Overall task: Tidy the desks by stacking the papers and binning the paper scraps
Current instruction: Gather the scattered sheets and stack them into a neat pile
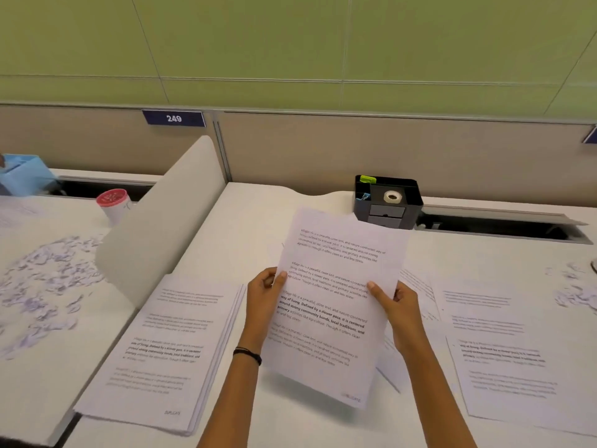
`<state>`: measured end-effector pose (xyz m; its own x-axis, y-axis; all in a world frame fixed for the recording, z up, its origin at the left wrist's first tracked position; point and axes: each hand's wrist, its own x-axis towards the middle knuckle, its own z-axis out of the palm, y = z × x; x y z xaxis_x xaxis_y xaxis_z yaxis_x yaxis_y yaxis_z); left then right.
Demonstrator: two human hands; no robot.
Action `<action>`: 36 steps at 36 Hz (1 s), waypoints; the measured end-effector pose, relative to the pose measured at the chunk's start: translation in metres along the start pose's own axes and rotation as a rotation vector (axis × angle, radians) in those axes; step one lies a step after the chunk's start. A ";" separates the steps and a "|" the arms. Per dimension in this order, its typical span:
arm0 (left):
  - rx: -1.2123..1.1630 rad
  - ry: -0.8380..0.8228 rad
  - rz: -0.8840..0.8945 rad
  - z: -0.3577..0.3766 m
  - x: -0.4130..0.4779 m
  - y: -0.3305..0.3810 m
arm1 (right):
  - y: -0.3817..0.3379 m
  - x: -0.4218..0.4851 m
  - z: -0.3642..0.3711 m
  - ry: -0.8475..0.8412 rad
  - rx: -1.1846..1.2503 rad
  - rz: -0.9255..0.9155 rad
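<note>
Green wall, beige partition below, white desks w/ curved divider, poss. plastic.

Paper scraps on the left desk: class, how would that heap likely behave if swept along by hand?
The paper scraps are small, loose, crumpled bits, so probably very light and apt to scatter. They lie spread thin, so a push would likely leave stragglers.

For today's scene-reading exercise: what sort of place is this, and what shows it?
Probably an open-plan office: desks split by a divider panel, a number plate reading 249, and a black desk organiser.
</note>
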<state>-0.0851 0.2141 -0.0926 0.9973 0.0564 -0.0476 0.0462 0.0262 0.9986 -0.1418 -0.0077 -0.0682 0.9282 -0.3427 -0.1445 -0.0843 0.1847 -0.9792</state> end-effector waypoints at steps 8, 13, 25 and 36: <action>0.125 0.078 -0.049 -0.089 0.008 -0.007 | 0.033 -0.005 0.060 -0.179 -0.102 0.200; 0.281 0.176 -0.109 -0.143 0.010 -0.021 | 0.059 -0.009 0.097 -0.288 -0.139 0.299; 0.591 0.419 -0.232 -0.231 0.016 -0.043 | 0.113 -0.021 0.196 -0.391 -0.163 0.402; 0.750 0.591 -0.188 -0.255 0.020 -0.044 | 0.131 -0.020 0.239 -0.505 -0.226 0.416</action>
<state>-0.0822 0.4684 -0.1430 0.7894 0.6138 -0.0077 0.4307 -0.5449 0.7194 -0.0848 0.2441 -0.1595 0.8527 0.1957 -0.4844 -0.4926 -0.0075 -0.8702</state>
